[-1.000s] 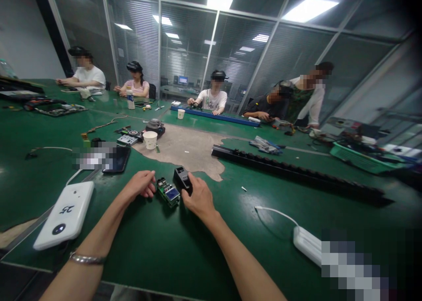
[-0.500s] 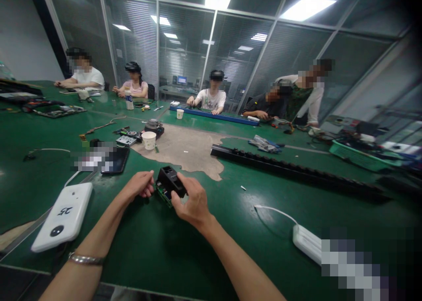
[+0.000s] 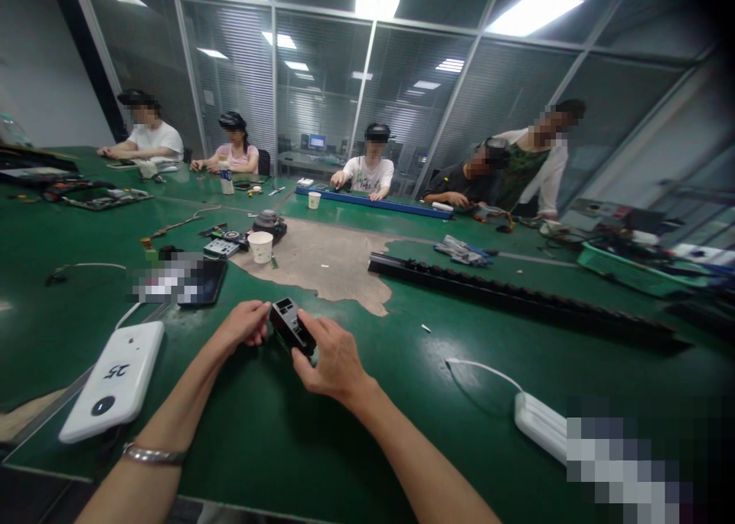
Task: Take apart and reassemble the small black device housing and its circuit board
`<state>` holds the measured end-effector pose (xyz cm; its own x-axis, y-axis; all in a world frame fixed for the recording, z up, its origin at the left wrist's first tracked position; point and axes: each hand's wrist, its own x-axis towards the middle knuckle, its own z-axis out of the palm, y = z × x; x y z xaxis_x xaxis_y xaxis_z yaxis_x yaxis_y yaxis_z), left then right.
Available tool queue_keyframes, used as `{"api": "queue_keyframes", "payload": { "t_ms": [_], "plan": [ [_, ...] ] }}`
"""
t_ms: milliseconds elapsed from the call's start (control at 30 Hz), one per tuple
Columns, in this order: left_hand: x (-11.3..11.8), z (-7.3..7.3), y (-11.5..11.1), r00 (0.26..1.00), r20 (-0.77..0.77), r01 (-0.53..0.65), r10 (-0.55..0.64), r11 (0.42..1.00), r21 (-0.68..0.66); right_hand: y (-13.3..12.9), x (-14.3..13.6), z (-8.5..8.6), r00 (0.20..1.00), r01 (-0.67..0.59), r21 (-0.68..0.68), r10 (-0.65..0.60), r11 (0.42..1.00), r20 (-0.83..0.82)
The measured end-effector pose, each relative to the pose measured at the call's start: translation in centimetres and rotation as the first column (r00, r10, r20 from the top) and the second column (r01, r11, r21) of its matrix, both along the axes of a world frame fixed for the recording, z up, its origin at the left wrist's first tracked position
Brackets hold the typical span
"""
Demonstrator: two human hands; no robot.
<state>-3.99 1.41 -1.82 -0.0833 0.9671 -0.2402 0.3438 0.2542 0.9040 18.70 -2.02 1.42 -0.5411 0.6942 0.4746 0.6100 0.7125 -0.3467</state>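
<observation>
1. The white device (image 3: 112, 381) near the left bench (image 3: 258, 440) edge bears a dark logo mark; I cannot read it.
2. Right hand (image 3: 330, 359) has its grip closed on the black housing (image 3: 292, 326), held over the bench mid-front.
3. Left hand (image 3: 244, 326) has fingers curled, touching the housing's left end.
4. Open green bench lies right of the hands, up to the white cable (image 3: 479, 371).

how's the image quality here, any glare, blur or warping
Head view: the ceiling light panels blow out to white and throw sheen on the green table; straight frames bow outward near the corners; edges darken, mostly at right; the black housing between the left hand and right hand stays fairly sharp.
</observation>
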Motion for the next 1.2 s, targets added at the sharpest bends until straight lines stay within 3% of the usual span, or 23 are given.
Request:
{"api": "queue_keyframes", "payload": {
  "t_ms": [400, 667, 867, 1200],
  "plan": [
    [-0.3, -0.5, 0.3, 0.999, 0.000, 0.039, -0.039, 0.999, 0.014, 0.1, -0.1, 0.0, 0.998, -0.062, 0.034, 0.062, 0.998, -0.004],
    [-0.1, -0.3, 0.2, 1.000, -0.007, 0.002, -0.002, 1.000, -0.009, 0.5, 0.4, 0.2, 1.000, -0.017, -0.038, 0.018, 0.999, 0.017],
    [-0.1, -0.3, 0.2, 1.000, -0.014, 0.005, -0.005, 1.000, -0.004, 0.9, 1.0, 0.4, 0.990, -0.074, -0.128, 0.088, 0.989, 0.110],
    [-0.2, -0.3, -0.1, 1.000, 0.006, 0.008, -0.008, 0.999, 0.032, 0.2, -1.2, -2.6, 0.999, 0.028, -0.081, -0.030, 0.996, -0.019]
  ]
}}
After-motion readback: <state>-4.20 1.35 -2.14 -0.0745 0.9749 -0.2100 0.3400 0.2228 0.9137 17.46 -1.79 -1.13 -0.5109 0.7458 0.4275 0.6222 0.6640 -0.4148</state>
